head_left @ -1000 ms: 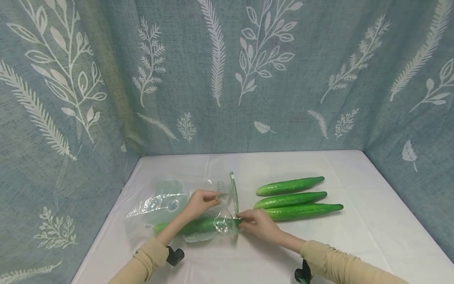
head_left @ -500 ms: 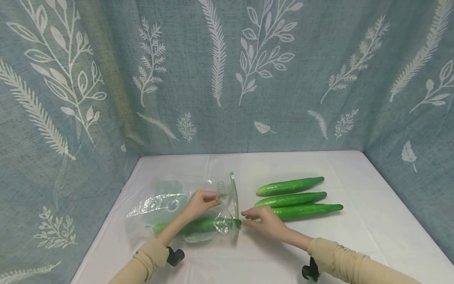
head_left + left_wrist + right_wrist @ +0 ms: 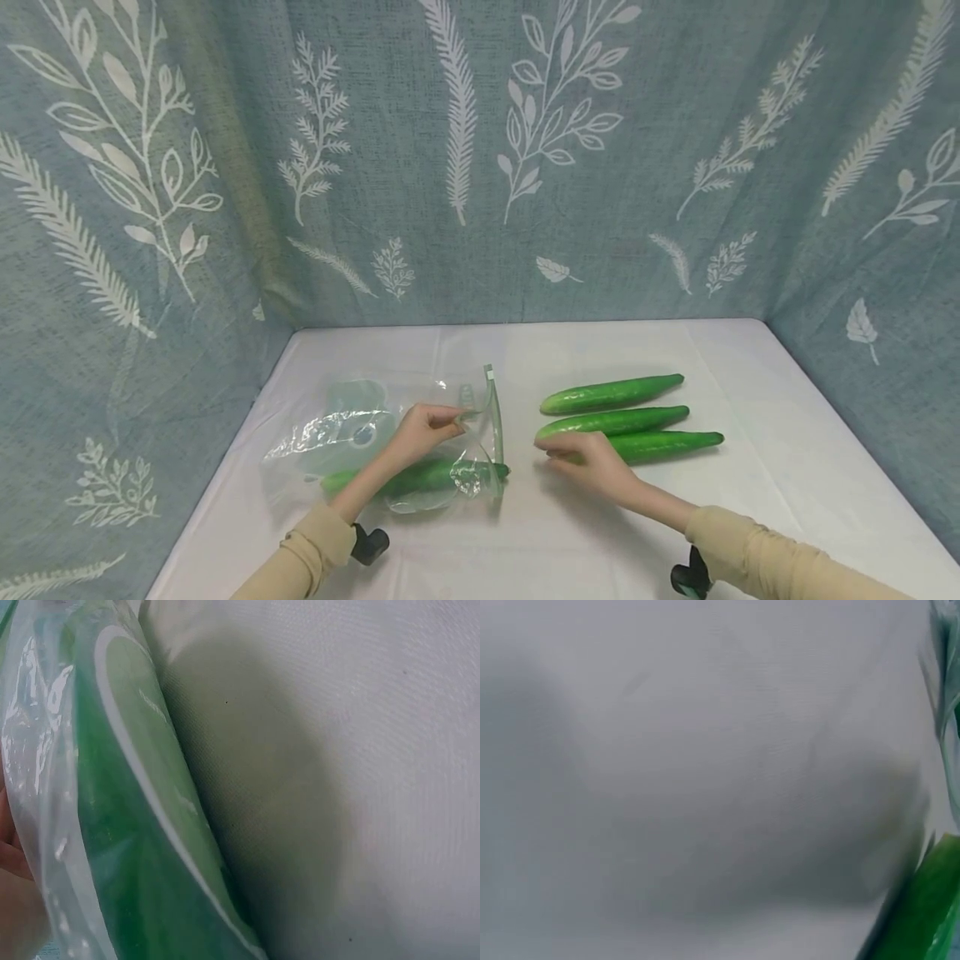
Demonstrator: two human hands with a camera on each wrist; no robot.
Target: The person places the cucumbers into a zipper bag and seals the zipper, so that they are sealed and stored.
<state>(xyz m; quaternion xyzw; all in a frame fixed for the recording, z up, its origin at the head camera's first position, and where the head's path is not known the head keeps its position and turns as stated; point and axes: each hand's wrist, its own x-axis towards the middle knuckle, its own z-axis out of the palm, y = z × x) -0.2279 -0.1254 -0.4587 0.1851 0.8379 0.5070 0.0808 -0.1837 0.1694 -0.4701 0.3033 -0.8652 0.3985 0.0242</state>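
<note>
My left hand (image 3: 422, 435) pinches the edge of a clear zip bag (image 3: 345, 425) at its mouth, in the head view. Inside the bag lies a green cucumber (image 3: 442, 475), its dark tip poking out past the opening. The left wrist view shows the bag's printed film (image 3: 142, 750) close up, with part of the left hand (image 3: 15, 855) at the edge. My right hand (image 3: 588, 467), fingers loosely bent, hovers by the near end of the nearest loose cucumber (image 3: 667, 446), hiding that end. Whether it touches is unclear. A cucumber (image 3: 922, 907) shows in the right wrist view's corner.
Behind the nearest loose cucumber lie a middle cucumber (image 3: 645, 419) and a far cucumber (image 3: 615, 394), roughly parallel. All rest on a white-covered table (image 3: 480, 550). A blue-green leaf-patterned curtain (image 3: 420, 250) hangs around the back and sides.
My right hand has let go at the bagged cucumber's tip and moved right, to the loose cucumbers. The left hand and the bag have stayed in place.
</note>
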